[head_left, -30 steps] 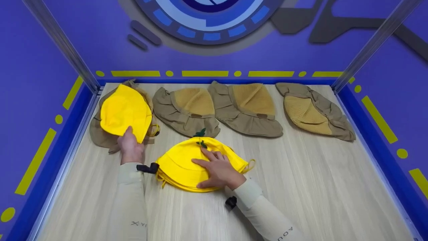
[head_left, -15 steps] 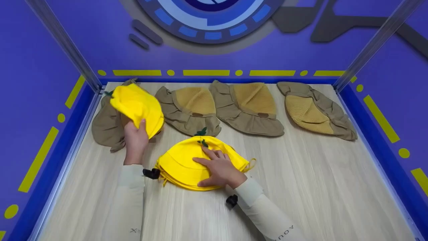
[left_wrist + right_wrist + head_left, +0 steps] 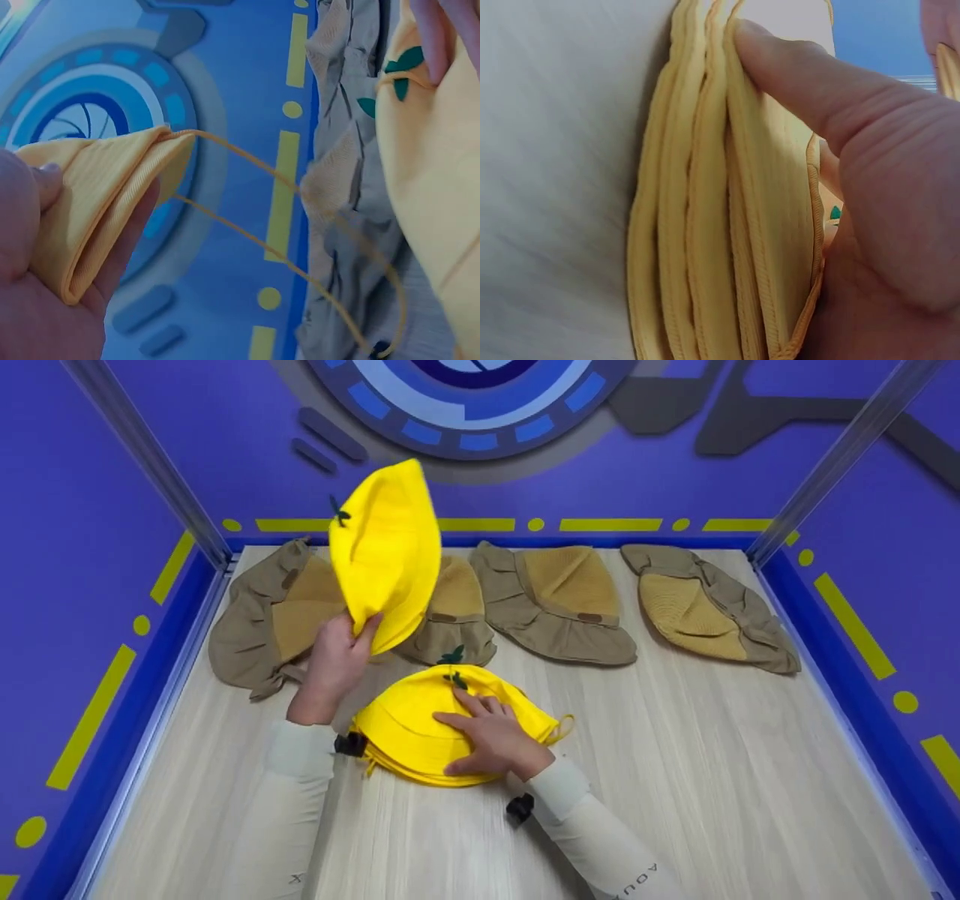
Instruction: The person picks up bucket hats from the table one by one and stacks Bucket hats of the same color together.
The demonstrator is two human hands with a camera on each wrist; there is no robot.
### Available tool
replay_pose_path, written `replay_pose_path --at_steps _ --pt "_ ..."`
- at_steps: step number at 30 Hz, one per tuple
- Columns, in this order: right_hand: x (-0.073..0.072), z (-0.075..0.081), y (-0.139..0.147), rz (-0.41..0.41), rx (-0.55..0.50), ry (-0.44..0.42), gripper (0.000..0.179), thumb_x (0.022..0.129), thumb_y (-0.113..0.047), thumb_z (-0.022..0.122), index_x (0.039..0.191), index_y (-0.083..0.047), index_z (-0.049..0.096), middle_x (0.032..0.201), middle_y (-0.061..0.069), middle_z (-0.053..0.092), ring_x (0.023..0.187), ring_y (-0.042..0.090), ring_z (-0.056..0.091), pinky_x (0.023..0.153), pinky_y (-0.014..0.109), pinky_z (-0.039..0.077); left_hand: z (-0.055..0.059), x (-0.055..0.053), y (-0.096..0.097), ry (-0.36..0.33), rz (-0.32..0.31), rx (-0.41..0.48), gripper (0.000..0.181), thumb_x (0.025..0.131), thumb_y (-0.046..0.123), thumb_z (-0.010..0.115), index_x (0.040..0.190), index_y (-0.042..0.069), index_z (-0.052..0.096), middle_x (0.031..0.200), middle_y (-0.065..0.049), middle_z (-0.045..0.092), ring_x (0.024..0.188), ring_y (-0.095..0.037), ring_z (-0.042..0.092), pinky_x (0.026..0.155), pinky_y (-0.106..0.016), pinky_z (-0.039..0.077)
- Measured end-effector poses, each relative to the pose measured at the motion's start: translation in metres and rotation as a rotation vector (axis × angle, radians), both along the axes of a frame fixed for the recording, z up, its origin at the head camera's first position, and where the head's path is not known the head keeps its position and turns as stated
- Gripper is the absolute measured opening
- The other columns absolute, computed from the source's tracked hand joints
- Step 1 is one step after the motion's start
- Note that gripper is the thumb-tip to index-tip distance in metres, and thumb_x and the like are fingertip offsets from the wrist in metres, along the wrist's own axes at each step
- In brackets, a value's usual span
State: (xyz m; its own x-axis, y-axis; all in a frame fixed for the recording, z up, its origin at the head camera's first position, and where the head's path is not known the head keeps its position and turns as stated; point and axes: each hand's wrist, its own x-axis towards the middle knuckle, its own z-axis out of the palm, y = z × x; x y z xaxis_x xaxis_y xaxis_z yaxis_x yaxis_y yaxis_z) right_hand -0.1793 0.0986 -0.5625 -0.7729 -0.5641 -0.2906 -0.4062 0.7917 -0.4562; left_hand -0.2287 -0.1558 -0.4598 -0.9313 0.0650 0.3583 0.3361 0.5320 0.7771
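A folded yellow hat with a green leaf trim is raised in my left hand, which pinches its brim between thumb and fingers. In the left wrist view the hat's brim shows folded double, and a thin cord hangs in a loop from it. My right hand rests with spread fingers on a stack of yellow hats at the middle of the table. Seen from the right wrist, several brim layers lie together, with the thumb across the top one.
Along the back of the table lie folded straw hats with brown ruffled brims: one at the left, one partly behind the raised hat, another beside it, and one at the right. Blue-purple panels wall the table in.
My left hand has lifted the yellow hat off the leftmost straw hat, up and to the right, uncovering that straw hat. The right hand stays on the stack.
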Motion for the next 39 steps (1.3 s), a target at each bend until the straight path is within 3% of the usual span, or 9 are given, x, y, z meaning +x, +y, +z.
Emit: replay_pose_path --at_steps 5,11,17,20,23,26,28,32,39 --pt "0.000 -0.001 0.000 0.002 -0.013 -0.002 0.079 0.087 -0.058 0.074 0.156 -0.043 0.040 0.173 -0.001 0.013 0.152 0.037 0.021 0.119 0.060 0.023 0.017 0.004 0.011 0.166 -0.110 -0.057 0.022 0.100 0.014 0.065 0.090 -0.004 0.063 0.068 -0.011 0.055 0.065 -0.021 0.056 0.065 -0.031 0.048" --pt "-0.004 0.002 0.006 -0.004 -0.103 -0.049 0.070 0.092 -0.051 0.071 0.155 -0.041 0.043 0.173 0.000 0.015 0.154 0.038 0.019 0.122 0.060 0.020 0.031 0.008 0.020 0.245 -0.213 -0.176 0.019 0.101 0.015 0.064 0.092 -0.001 0.065 0.070 -0.011 0.060 0.067 -0.021 0.062 0.065 -0.033 0.053" --pt "-0.017 0.020 0.029 -0.043 -0.399 -0.055 0.057 0.097 -0.039 0.070 0.150 -0.026 0.053 0.169 0.008 0.027 0.155 0.034 0.026 0.124 0.057 0.025 0.034 0.015 0.023 0.288 -0.290 -0.292 0.013 0.102 0.015 0.062 0.097 0.005 0.068 0.080 -0.007 0.067 0.077 -0.021 0.067 0.074 -0.037 0.059" --pt "-0.027 0.040 0.048 -0.118 -0.626 0.138 0.042 0.095 -0.027 0.075 0.134 -0.014 0.065 0.152 0.012 0.051 0.140 0.031 0.049 0.114 0.055 0.042 0.034 0.020 0.024 0.312 -0.326 -0.334 0.010 0.102 0.013 0.062 0.098 0.007 0.069 0.085 -0.007 0.070 0.083 -0.022 0.071 0.080 -0.038 0.061" --pt "-0.042 0.066 0.068 -0.206 -0.798 0.527 0.034 0.085 -0.019 0.085 0.112 -0.008 0.068 0.132 0.015 0.062 0.126 0.031 0.056 0.111 0.050 0.044 0.032 0.025 0.024 0.333 -0.347 -0.383 0.006 0.100 0.004 0.064 0.099 0.006 0.070 0.089 -0.008 0.072 0.086 -0.024 0.071 0.081 -0.040 0.061" --pt "-0.056 0.092 0.087 -0.277 -0.839 0.868 0.056 0.073 -0.018 0.093 0.116 -0.004 0.060 0.141 0.019 0.053 0.136 0.034 0.046 0.119 0.051 0.031 0.031 0.031 0.023 0.328 -0.371 -0.421 0.009 0.098 0.000 0.064 0.099 0.007 0.069 0.091 -0.007 0.071 0.084 -0.023 0.069 0.078 -0.038 0.060" --pt "-0.062 0.107 0.100 -0.292 -0.806 0.955 0.080 0.067 -0.023 0.097 0.132 -0.005 0.054 0.155 0.020 0.040 0.148 0.036 0.031 0.124 0.054 0.021 0.030 0.033 0.022 0.313 -0.389 -0.430 0.011 0.100 0.003 0.063 0.103 0.010 0.071 0.095 -0.005 0.073 0.086 -0.021 0.069 0.080 -0.036 0.060" --pt "-0.068 0.126 0.121 -0.203 -0.687 0.908 0.099 0.069 -0.027 0.097 0.152 -0.015 0.045 0.167 0.018 0.025 0.158 0.037 0.013 0.126 0.061 0.013 0.030 0.035 0.019 0.277 -0.428 -0.420 0.024 0.102 0.018 0.060 0.123 0.019 0.073 0.118 0.003 0.076 0.107 -0.016 0.072 0.095 -0.035 0.059" --pt "-0.069 0.141 0.141 -0.060 -0.705 0.550 0.034 0.086 -0.010 0.082 0.119 -0.020 0.078 0.137 0.001 0.068 0.140 0.023 0.054 0.118 0.039 0.042 0.034 0.034 0.012 0.185 -0.432 -0.394 0.038 0.102 0.022 0.059 0.139 0.025 0.065 0.131 0.006 0.071 0.119 -0.014 0.069 0.102 -0.032 0.054"
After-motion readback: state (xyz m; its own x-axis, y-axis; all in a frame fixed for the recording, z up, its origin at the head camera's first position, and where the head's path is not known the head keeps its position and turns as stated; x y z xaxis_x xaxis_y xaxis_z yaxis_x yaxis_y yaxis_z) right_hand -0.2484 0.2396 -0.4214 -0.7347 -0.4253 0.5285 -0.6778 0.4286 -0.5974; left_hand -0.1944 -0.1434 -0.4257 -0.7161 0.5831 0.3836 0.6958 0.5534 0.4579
